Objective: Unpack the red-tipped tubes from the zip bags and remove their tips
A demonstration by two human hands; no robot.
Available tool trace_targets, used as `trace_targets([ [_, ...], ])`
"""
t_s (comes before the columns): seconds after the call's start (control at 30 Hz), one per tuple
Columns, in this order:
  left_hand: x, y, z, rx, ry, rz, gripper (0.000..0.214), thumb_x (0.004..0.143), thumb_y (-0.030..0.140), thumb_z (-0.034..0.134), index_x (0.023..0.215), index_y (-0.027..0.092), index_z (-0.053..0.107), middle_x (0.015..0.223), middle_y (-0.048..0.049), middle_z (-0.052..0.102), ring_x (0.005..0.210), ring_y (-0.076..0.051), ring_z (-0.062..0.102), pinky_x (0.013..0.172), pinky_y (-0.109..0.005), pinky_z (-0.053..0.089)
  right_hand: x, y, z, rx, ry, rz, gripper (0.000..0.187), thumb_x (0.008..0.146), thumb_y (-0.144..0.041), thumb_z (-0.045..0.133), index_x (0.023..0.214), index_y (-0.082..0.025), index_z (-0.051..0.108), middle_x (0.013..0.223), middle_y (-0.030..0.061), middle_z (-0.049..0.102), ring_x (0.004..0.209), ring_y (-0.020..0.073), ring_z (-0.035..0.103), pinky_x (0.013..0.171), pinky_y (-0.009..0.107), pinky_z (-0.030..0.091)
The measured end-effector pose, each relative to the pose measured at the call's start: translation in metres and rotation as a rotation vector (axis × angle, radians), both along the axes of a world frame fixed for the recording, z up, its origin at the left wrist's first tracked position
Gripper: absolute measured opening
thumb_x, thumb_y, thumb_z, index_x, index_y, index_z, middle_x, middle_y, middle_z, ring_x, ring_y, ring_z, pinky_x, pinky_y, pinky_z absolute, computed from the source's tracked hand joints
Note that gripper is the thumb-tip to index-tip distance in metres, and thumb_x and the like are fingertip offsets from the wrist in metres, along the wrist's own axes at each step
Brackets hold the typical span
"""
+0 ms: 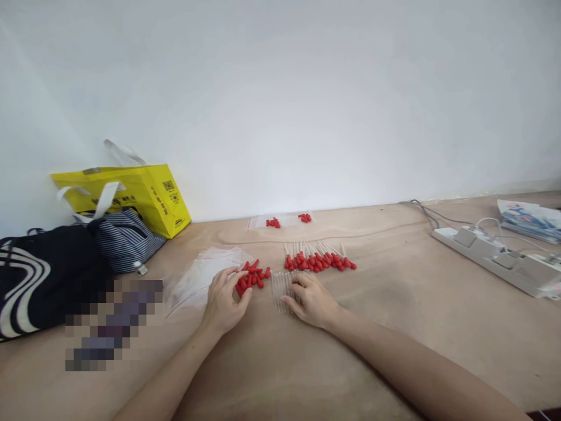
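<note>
My left hand (225,298) rests on the wooden table (394,327) with its fingers curled over a loose heap of small red rubber bulbs (254,275). My right hand (312,299) lies next to it, fingertips on a row of clear glass tubes (283,287). Just beyond the hands is a row of finished droppers (319,260), clear tubes capped with red bulbs. What the fingers of either hand pinch is too small to make out.
Clear plastic bags (197,278) lie left of the bulbs. Another bag with a few red bulbs (287,220) sits by the wall. A yellow shopping bag (140,196), a striped bag (123,237) and dark fabric (39,280) crowd the left. A power strip (499,257) and papers (530,219) lie right.
</note>
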State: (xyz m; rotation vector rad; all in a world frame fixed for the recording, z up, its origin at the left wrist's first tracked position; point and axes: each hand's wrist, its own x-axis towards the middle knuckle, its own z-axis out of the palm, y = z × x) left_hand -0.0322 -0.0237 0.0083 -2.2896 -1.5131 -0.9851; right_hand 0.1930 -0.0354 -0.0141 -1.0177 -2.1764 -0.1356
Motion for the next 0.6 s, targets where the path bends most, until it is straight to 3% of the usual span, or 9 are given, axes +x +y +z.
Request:
trace_targets([
  [0.13,0.034,0.009,0.014,-0.158,0.019,-0.045,0.016,0.075,0.030,0.047,0.073,0.018,0.057,0.078,-0.0043,0.059,0.080,-0.019,0.054,0.075,-0.033,0.042,0.025,0.000,0.000,0.013,0.041,-0.047,0.019,0.082,-0.027,0.047,0.073,-0.016,0.060,0.080,0.0063,0.057,0.075,0.0168,0.051,0.068,0.031,0.041],
  [0.27,0.075,0.032,0.025,-0.384,0.138,0.083,0.023,0.076,0.039,0.046,0.072,0.019,0.056,0.072,-0.0025,0.061,0.075,-0.017,0.055,0.068,-0.029,0.040,0.051,0.000,-0.004,-0.054,0.093,-0.070,0.016,0.081,-0.022,0.046,0.074,-0.017,0.060,0.081,0.0055,0.055,0.074,0.0150,0.052,0.068,0.029,0.042],
  [0.33,0.091,0.045,0.026,-0.424,0.155,0.131,0.030,0.075,0.045,0.045,0.066,0.019,0.056,0.071,-0.0033,0.062,0.074,-0.019,0.056,0.068,-0.029,0.039,0.058,0.000,-0.006,-0.108,0.137,-0.068,0.015,0.081,-0.021,0.046,0.075,-0.018,0.059,0.081,0.0050,0.054,0.073,0.0142,0.052,0.067,0.028,0.042],
  [0.47,0.106,0.063,0.025,-0.462,0.170,0.193,0.038,0.074,0.048,0.044,0.054,0.018,0.056,0.064,-0.0062,0.061,0.073,-0.022,0.057,0.067,-0.032,0.038,0.060,0.001,-0.006,-0.128,0.192,-0.060,0.013,0.080,-0.020,0.047,0.075,-0.019,0.059,0.081,0.0048,0.053,0.073,0.0144,0.052,0.066,0.028,0.043],
  [0.6,0.108,0.066,0.023,-0.468,0.172,0.229,0.031,0.074,0.038,0.044,0.056,0.017,0.058,0.064,-0.0078,0.061,0.074,-0.024,0.058,0.066,-0.032,0.037,0.054,0.000,-0.006,-0.110,0.157,-0.039,0.012,0.080,-0.020,0.048,0.075,-0.019,0.058,0.082,0.0043,0.054,0.073,0.0143,0.053,0.069,0.030,0.042],
])
